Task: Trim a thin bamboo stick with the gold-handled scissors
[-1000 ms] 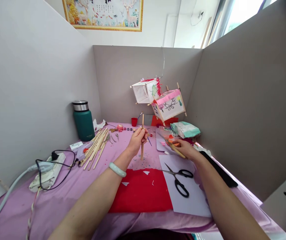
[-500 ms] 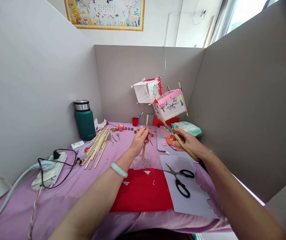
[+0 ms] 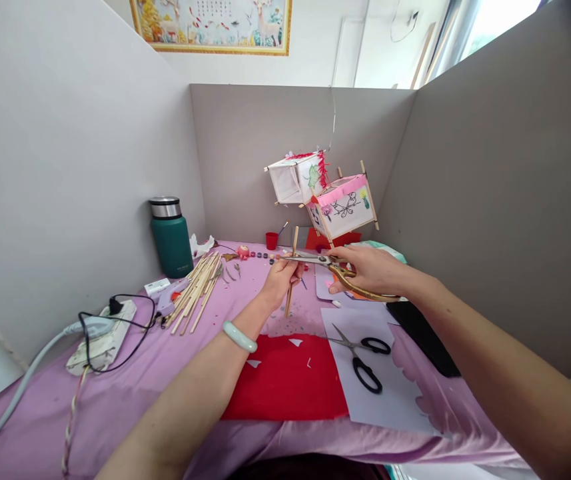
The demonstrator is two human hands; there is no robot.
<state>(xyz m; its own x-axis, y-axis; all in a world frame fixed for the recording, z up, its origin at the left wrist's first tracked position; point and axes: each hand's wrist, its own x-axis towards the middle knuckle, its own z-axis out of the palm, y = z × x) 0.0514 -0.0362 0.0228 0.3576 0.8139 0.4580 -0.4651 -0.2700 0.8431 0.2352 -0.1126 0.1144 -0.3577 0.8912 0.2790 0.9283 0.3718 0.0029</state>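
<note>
Over the middle of the table, my left hand (image 3: pixel 281 283) grips a thin wooden stick (image 3: pixel 289 301) that stands nearly upright. In my right hand (image 3: pixel 372 268) are gold-handled scissors (image 3: pixel 318 260), their blades pointing left and lying across the stick just above my left fingers. Whether the blades touch the stick I cannot tell. Below my hands lies a red sheet (image 3: pixel 290 383) with small white scraps on it. Black-handled scissors (image 3: pixel 360 357) rest spread on a white sheet of paper (image 3: pixel 390 407) to its right.
A bundle of wooden sticks (image 3: pixel 196 290) lies left, beside a green bottle (image 3: pixel 170 240). A power strip (image 3: pixel 100 340) with cables sits at the left edge. Two paper lanterns (image 3: pixel 342 207) hang at the back. A black flat object (image 3: pixel 425 337) lies under my right forearm.
My right hand has turned the gold-handled scissors and brought their blades left to the stick. My left hand stays almost in place, holding the stick.
</note>
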